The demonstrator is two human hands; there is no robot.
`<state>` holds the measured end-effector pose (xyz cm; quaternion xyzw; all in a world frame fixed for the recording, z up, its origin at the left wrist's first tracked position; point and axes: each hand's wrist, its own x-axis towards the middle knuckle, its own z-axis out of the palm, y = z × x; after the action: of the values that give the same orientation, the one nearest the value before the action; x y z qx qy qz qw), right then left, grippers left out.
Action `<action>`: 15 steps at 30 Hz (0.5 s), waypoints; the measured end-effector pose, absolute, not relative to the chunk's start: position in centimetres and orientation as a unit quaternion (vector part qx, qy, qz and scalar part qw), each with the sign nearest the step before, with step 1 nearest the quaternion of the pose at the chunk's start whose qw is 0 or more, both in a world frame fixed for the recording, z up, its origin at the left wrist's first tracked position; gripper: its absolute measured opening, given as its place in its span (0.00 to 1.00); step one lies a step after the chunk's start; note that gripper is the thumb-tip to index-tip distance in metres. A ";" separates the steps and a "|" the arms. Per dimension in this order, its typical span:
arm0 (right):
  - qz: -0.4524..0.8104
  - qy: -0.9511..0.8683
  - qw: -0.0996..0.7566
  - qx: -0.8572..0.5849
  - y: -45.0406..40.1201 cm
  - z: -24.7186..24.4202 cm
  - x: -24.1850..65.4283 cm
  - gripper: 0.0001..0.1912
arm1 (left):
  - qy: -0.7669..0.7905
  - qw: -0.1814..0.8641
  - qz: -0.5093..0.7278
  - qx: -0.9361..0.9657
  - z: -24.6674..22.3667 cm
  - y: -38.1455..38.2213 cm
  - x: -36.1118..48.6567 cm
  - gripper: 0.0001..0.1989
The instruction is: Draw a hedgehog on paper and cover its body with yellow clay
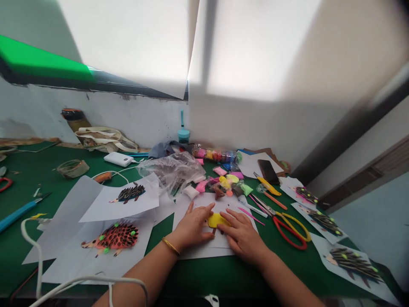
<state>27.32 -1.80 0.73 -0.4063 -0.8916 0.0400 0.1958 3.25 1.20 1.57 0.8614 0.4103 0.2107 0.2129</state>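
Observation:
A yellow flattened piece of clay lies on a sheet of white paper in front of me. My left hand rests at its left side, fingers spread, fingertips near the clay's upper left edge. From the right, my right hand touches the clay with its fingertips, fingers apart. Small brown pieces show just below the clay, partly hidden between the hands. Neither hand is lifted off the sheet or wrapped round anything.
Clay packets and a clear plastic bag lie behind the paper. Red-and-yellow scissors, a yellow cutter and a phone are to the right. Hedgehog pictures flank both sides; a white cable crosses the left front.

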 end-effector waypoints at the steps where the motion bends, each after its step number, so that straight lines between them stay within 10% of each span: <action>1: 0.041 -0.891 0.194 -0.408 -1.9 0.9 27.2 0.24 | 0.410 0.213 0.211 0.861 1.6 1.2 3.3 0.47; 15: 0.051 -0.894 0.145 -0.421 -1.9 1.7 25.4 0.25 | 0.410 0.222 0.217 0.858 1.5 1.2 3.3 0.46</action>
<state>25.39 -1.91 1.74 -0.4212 -0.8938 0.0506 0.1453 3.27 1.19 1.47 0.8579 0.4098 0.2167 0.2216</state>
